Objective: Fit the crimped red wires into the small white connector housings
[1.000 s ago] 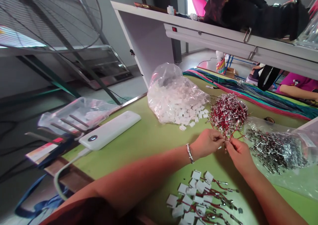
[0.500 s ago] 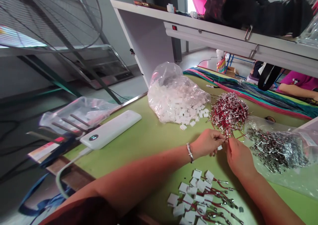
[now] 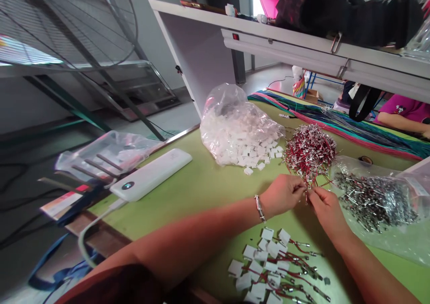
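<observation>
In front of a heap of red wires with metal terminals, my two hands meet at the fingertips. My left hand, with a bracelet at the wrist, is closed in a pinch; its curled fingers hide the white connector housing that showed beneath them a moment earlier. Thumb and fingers of my right hand pinch a thin red wire, mostly covered by the fingertips. Below the hands, several white connectors with short red wires lie in a loose group, their metal ends pointing right.
A clear bag spills white housings onto the green tabletop. On the right lies a bag of metal parts. A white power bank with a cable lies left. Long coloured wires run along the back; a person sits beyond.
My right hand has shifted slightly, its fingers less curled against the left fingertips. The white housing seen under my left fingers has gone out of sight. The view has shifted a little.
</observation>
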The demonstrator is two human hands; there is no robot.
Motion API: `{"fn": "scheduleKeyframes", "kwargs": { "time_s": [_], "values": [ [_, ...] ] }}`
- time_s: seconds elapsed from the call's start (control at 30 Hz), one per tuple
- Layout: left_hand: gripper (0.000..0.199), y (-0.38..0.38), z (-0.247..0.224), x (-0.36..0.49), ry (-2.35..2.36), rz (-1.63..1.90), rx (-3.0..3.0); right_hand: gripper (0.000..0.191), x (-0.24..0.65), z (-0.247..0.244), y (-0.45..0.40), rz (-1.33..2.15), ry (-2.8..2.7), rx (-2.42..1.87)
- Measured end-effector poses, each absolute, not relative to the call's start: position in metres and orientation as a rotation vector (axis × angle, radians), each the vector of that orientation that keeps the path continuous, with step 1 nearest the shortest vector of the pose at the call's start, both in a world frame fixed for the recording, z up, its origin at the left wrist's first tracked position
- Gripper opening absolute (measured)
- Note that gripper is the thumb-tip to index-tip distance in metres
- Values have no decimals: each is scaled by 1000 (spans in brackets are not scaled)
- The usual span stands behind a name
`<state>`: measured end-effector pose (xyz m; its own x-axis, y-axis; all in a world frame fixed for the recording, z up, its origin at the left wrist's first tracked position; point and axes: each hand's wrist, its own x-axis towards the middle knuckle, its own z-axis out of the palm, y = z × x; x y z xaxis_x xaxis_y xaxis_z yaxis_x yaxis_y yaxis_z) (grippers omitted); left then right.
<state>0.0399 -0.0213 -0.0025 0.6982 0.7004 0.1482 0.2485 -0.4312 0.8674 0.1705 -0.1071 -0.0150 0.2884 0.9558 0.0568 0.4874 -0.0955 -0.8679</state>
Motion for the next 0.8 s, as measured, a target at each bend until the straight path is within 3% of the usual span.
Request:
{"fn": "scheduleKeyframes", "kwargs": {
  "time_s": [0.1,0.23,0.53,0.7,0.8],
  "values": [
    [17,-17,-7,40,731,691,2101,35,163,-7,-113,977,-1068,-1572],
    [18,-5,-9,37,886,664,2009,37,158,5,-120,985,-1284,-1456],
    [13,34,-16,28,862,624,2076,26,216,-6,-105,-3,-2086,-2092],
    [9,40,-17,30,743,608,2255,24,234,0,-111,-47,-2262,-2218],
    [9,39,-9,30,868,710,2009,22,229,5,-109,-86,-2147,-2219]
  ]
}}
